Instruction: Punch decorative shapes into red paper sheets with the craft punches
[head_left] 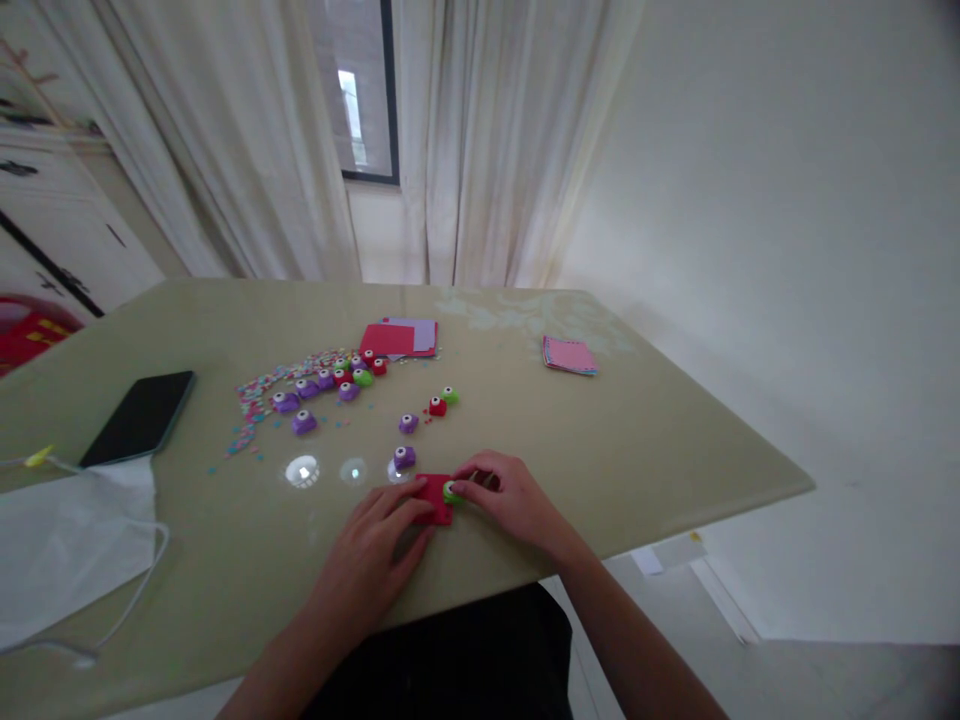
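Note:
A small red paper square point(434, 497) lies on the table near the front edge. My left hand point(373, 556) rests flat beside it, fingers stretched out and touching its left side. A green paper punch point(451, 491) sits on the paper's right edge, and my right hand point(504, 497) is closed around it with the fingers curled. A purple punch point(404, 458) stands just behind the paper.
Several purple, red and green punches point(327, 385) and scattered confetti point(255, 405) lie mid-table. Red and lilac sheets point(397, 338) sit behind them, a pink paper pad point(568, 355) to the right. A dark phone point(140, 416) and a white face mask point(67, 540) lie left.

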